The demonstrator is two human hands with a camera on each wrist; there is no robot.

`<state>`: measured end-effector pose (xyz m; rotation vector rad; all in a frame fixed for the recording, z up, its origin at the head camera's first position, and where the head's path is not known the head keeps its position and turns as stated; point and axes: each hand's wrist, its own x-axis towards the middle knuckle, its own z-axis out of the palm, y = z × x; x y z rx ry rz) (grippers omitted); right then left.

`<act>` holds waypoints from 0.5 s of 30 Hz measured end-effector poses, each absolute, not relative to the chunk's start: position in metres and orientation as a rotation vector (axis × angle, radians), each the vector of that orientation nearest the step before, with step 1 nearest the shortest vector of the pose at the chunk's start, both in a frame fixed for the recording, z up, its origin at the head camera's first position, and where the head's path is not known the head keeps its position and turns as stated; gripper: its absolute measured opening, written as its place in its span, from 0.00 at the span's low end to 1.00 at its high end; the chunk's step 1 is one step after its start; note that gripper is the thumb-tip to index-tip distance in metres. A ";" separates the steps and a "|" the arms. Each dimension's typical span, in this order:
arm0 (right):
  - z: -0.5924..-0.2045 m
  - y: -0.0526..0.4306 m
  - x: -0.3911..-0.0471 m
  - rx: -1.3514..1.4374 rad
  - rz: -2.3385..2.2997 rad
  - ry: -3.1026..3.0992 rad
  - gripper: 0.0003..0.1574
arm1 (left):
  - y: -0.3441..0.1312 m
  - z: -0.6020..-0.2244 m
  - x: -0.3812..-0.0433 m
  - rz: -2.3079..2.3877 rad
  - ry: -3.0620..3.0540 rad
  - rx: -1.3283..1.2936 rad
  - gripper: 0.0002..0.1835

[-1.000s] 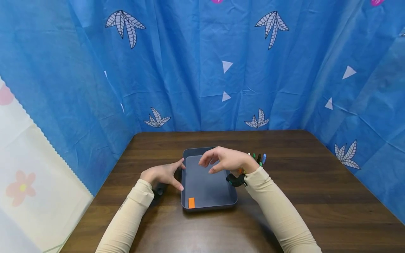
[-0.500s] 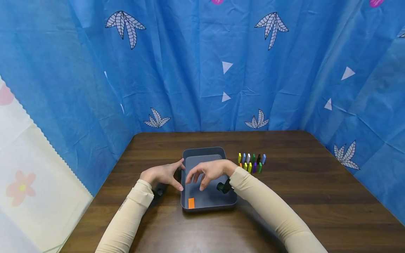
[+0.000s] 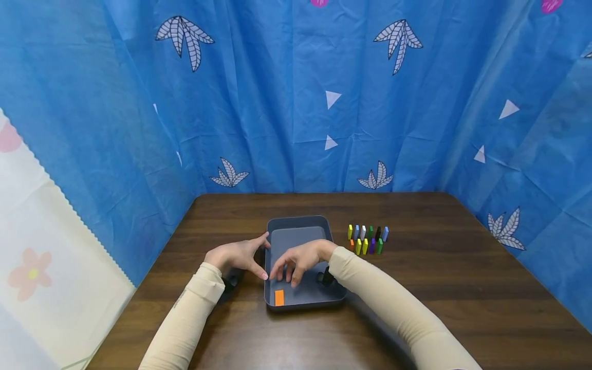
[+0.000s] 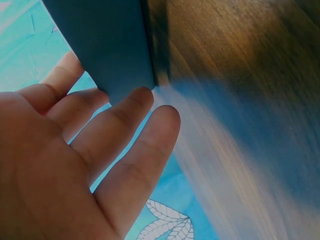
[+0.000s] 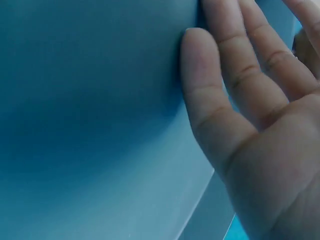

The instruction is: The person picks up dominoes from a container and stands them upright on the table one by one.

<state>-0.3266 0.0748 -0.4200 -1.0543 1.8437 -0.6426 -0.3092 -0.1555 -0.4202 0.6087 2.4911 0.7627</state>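
Note:
A dark grey rectangular tray (image 3: pixel 296 235) rests on the wooden table. In its front left corner lies a flat orange block (image 3: pixel 279 298). My left hand (image 3: pixel 237 255) is spread at the tray's left side; in the left wrist view its straight fingers (image 4: pixel 142 160) reach up to the tray's outer wall (image 4: pixel 110 45). My right hand (image 3: pixel 302 258) reaches over the tray from the right, with loosely bent fingers pointing down behind the orange block. The right wrist view has those fingers (image 5: pixel 205 80) close over the tray floor (image 5: pixel 85 75), with nothing showing between them.
Right of the tray stand two rows of small upright coloured blocks, among them a white block (image 3: pixel 363 232), a purple block (image 3: pixel 372 245) and a green block (image 3: pixel 380 246). Blue curtains (image 3: pixel 296 103) hang behind the table (image 3: pixel 462 267) and at its sides.
My right hand has moved left and toward me, lower over the tray, bringing the coloured block rows into full view. The left hand, tray and orange block stay put.

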 end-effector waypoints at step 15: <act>-0.431 0.058 -0.323 -1.152 -0.433 1.859 0.30 | -0.157 -0.420 -0.309 0.759 2.479 0.645 0.68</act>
